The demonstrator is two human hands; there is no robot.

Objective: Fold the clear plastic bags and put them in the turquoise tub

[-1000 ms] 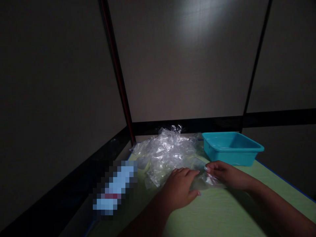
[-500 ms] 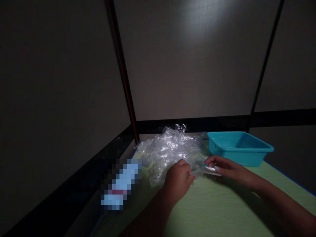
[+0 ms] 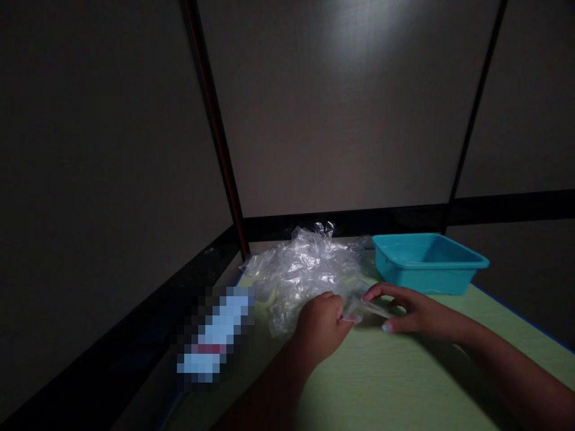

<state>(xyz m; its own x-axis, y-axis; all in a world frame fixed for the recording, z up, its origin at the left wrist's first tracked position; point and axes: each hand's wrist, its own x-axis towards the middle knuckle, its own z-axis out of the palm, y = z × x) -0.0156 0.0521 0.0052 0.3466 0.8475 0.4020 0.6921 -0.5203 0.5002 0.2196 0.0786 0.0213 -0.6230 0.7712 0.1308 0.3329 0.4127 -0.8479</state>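
Observation:
A small clear plastic bag [image 3: 366, 308] is held between my two hands just above the green table [image 3: 395, 383]. My left hand [image 3: 321, 326] is closed, pinching the bag's left edge. My right hand [image 3: 404, 311] curls over the bag's right end, with its fingers and thumb around it. Right behind my hands lies a heap of crumpled clear plastic bags [image 3: 305, 272], and my left knuckles are almost touching it.
A turquoise plastic tub [image 3: 426, 263] stands at the back right of the table, close behind my right hand. Dark panel walls with black frame bars enclose the table at the back and left. A blurred light-blue patch lies at the lower left.
My left hand went from lying flat on the bag to a closed pinch on its edge. My right hand lifted its end, and the bag is now stretched between both hands.

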